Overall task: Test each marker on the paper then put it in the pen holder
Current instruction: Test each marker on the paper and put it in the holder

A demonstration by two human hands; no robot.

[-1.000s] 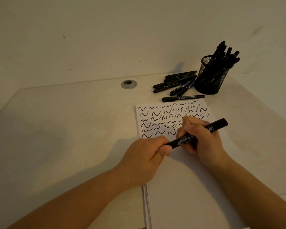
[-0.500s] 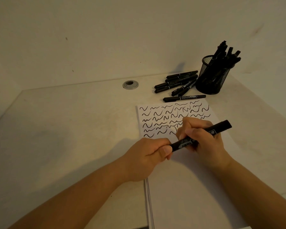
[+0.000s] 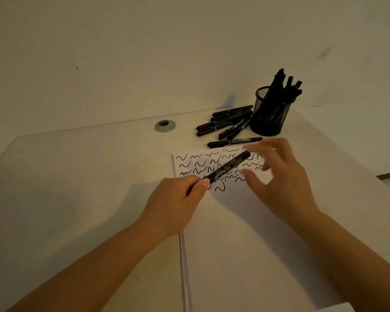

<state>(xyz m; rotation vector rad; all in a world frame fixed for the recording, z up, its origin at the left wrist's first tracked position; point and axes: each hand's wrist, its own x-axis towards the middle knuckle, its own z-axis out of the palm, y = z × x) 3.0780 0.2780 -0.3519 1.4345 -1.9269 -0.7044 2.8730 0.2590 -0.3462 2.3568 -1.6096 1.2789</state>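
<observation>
One marker [image 3: 229,167] we find pinched at its near end by our left hand [image 3: 173,203], its long axis slanting toward the desk's far right corner where the pen holder [image 3: 271,113] stands, while our right hand [image 3: 277,174], fingers spread and empty, hovers just beside its far end above the paper [image 3: 245,233].

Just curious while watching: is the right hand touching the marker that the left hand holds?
Cannot tell. In the head view the right hand is blurred, its fingers spread beside the marker.

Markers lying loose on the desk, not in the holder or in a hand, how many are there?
About 7: one marker lies alone just above the paper; roughly six sit in a pile left of the pen holder. They overlap, so some may be hidden.
</observation>
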